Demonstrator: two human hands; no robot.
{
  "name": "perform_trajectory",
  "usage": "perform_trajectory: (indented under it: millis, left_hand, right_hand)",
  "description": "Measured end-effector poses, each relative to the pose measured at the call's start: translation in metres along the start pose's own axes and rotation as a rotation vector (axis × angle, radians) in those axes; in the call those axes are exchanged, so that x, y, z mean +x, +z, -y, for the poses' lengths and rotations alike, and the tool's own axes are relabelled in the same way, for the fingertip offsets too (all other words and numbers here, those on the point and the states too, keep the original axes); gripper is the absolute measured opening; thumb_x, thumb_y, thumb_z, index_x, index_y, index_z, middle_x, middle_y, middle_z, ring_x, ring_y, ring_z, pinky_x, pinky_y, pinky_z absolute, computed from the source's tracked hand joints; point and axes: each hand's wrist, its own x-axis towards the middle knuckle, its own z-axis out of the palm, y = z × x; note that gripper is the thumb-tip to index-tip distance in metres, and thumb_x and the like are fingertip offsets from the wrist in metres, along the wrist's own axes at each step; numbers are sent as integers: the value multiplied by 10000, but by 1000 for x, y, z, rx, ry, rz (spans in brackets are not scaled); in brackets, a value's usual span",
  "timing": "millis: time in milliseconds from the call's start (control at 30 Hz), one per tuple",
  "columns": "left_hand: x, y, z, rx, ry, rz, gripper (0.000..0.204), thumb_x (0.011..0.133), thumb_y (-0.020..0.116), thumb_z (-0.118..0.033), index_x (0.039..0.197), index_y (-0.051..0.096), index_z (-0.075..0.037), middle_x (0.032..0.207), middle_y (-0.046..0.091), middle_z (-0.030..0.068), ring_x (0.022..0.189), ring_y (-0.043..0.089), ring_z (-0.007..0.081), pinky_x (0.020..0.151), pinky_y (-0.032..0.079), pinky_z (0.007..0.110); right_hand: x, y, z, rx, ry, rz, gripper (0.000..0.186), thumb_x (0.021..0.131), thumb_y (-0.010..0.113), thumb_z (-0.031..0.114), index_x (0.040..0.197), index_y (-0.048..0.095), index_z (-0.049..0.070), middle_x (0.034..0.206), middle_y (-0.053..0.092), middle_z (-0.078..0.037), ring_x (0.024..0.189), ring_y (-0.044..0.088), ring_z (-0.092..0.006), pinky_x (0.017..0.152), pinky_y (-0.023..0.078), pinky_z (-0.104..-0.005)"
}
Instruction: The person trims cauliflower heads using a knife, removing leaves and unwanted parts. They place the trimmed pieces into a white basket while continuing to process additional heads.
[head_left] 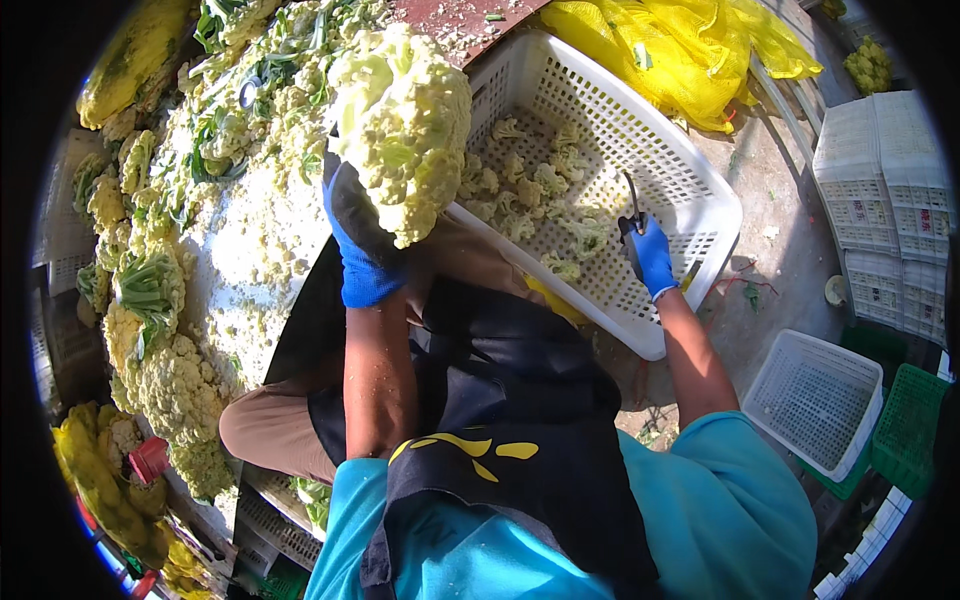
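Cream-white, the knobbly cauliflower head hangs at 11 o'clock in my view, between the desk and the crate. The left hand, in a blue glove with a dark palm, grips it from behind and below; its fingertips are hidden, so I cannot tell how deep the hold goes. My first worry is that grip: a bulky, uneven load held one-handed could roll out or shed pieces if the hidden hold is shallow.

At 2 o'clock the right hand is closed around a slim dark knife, as I read it, tip toward 12 and well apart from the cauliflower. A careless sweep toward 10 o'clock could nick the left glove, since the cauliflower may mask those fingers; the blade could also catch in the perforated wall of the white crate beneath it.

Loose florets lie in that crate at 1 o'clock; a dropped cauliflower could bruise them. Out at 9 to 10, crumbs litter the sunlit desk, where cauliflowers heaped along the edge might tumble if an elbow bumped them. Glare there could hide small pieces from me.
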Motion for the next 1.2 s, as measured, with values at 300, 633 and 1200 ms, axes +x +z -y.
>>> perform_trajectory:
  millis: [300,633,1200]
  left_hand:
    - [25,-134,-107,872,363,-362,365,820,611,-10,1177,584,59,1112,638,162,921,652,246,791,552,352]
    - [29,-244,-99,1260,168,-649,829,730,818,-189,1361,361,95,1260,529,296,1129,561,378,991,443,462]
    - [-30,90,32,-156,-322,268,421,1010,442,-172,1383,423,22,1355,521,168,1217,529,279,1035,417,388]
  right_hand:
    - [64,-3,-133,-416,-70,-266,249,850,677,197,1009,566,40,809,647,-149,704,633,-285,653,503,-400]
    - [36,-12,-153,-715,173,391,450,674,836,312,933,602,28,886,669,-176,823,648,-323,761,508,-409]
    - [-32,18,224,-43,-101,915,412,755,778,236,1080,593,63,839,577,17,670,529,-61,586,442,-234]
